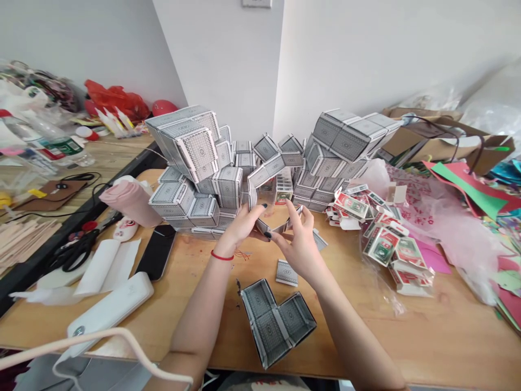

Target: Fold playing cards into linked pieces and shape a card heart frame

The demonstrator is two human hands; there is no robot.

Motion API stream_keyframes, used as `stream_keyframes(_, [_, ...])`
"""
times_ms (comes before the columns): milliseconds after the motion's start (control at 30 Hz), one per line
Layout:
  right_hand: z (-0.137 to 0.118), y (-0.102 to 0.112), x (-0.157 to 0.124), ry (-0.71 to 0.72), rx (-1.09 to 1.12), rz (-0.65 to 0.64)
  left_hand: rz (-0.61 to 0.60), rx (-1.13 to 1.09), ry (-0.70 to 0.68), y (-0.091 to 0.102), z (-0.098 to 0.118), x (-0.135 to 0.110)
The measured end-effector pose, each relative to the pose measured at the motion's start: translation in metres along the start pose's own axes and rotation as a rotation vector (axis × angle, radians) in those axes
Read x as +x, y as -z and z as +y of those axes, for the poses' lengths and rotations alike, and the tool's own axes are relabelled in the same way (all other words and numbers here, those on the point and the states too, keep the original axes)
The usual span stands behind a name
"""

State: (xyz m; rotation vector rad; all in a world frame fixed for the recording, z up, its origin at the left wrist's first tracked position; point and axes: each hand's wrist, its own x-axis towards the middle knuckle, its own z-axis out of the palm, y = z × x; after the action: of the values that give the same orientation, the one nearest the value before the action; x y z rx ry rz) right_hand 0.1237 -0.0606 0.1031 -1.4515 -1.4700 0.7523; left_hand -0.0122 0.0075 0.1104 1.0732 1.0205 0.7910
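Note:
My left hand (244, 224) pinches the left side of an open frame of joined grey-backed playing cards (266, 169), with its thumb along the edge. On the right of that frame, my right hand (299, 239) has its fingers closed around the lower edge. Part of the frame is hidden behind my fingers. Below my hands a loose playing card (287, 272) lies on the table. Nearer to me, between my forearms, stands a heart-shaped card box (277, 323) with its open side up. Behind my hands rise stacked card blocks (185, 144) on the left and more card blocks (345, 136) on the right.
Red-and-green card packs (382, 244) lie in a heap at right, beside plastic film and coloured paper (468, 190). To the left are a black phone (157, 251), a white power bank (112, 304), black scissors (79, 247) and a pink roll (130, 201). A wall closes off the back.

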Motion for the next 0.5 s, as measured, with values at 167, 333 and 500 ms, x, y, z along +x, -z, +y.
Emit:
stream_keyframes(167, [0.0,0.002,0.001,0.013,-0.013,-0.01,-0.01,-0.018,0.021,0.001,0.0,0.0])
stream_keyframes(333, [-0.002,0.006,0.004,0.008,0.022,-0.018,-0.029,0.011,0.013,0.002,0.001,0.0])
stream_keyframes(500, [0.001,0.011,0.009,-0.064,0.148,0.016,-0.04,0.031,0.03,0.002,0.001,0.002])
